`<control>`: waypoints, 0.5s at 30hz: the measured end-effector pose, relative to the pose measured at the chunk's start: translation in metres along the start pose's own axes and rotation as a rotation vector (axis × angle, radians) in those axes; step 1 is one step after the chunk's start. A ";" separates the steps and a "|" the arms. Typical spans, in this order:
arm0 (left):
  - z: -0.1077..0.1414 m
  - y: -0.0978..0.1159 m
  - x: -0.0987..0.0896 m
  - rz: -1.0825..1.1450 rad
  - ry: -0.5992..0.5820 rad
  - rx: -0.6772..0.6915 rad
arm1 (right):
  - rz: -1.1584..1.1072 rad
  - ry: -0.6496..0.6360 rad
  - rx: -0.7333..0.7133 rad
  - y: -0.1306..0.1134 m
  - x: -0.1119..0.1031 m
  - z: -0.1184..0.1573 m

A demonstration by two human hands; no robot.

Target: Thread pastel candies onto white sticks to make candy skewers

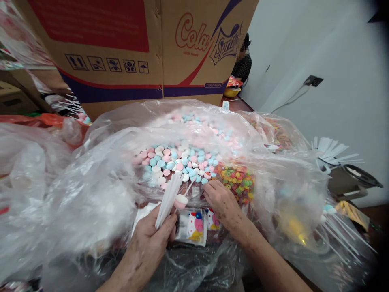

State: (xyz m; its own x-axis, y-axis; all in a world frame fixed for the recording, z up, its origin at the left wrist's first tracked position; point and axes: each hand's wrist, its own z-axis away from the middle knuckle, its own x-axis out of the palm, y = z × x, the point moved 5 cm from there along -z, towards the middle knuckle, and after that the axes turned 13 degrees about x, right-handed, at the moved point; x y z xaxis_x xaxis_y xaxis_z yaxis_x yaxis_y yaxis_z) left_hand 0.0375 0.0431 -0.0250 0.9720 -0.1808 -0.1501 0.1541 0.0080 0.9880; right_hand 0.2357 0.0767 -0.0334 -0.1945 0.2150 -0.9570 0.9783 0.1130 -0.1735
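Wrapped around a bundle of white sticks [170,195], my left hand [153,239] is closed at the lower middle. A pink and white candy [181,201] on a stick shows just right of the bundle. My right hand [221,201] reaches to the near edge of the candies, its fingers bent together; whatever is at its fingertips is hidden. Pink, blue and white candies [179,162] lie in a clear plastic bag beyond both hands. Small colourful rings [237,180] fill the area right of them. Dotted printed packets [196,226] lie between my wrists.
A large cardboard box [121,77] stands behind the bags. Clear plastic [100,182] spreads widely at left. White sticks [331,150] fan from a container at right, above more sticks with candies [343,231]. A person [244,65] is partly visible behind the box.
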 end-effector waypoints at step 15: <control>-0.004 0.012 0.008 -0.250 -0.289 0.111 | -1.650 -0.185 0.600 0.010 -0.010 -0.001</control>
State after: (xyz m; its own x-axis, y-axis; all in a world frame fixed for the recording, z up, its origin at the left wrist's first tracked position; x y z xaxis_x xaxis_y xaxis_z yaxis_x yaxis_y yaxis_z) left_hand 0.0477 0.0455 -0.0143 0.8145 -0.4328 -0.3863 0.3443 -0.1752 0.9224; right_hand 0.2476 0.0768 -0.0257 -0.9474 0.1479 0.2839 -0.3148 -0.2693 -0.9102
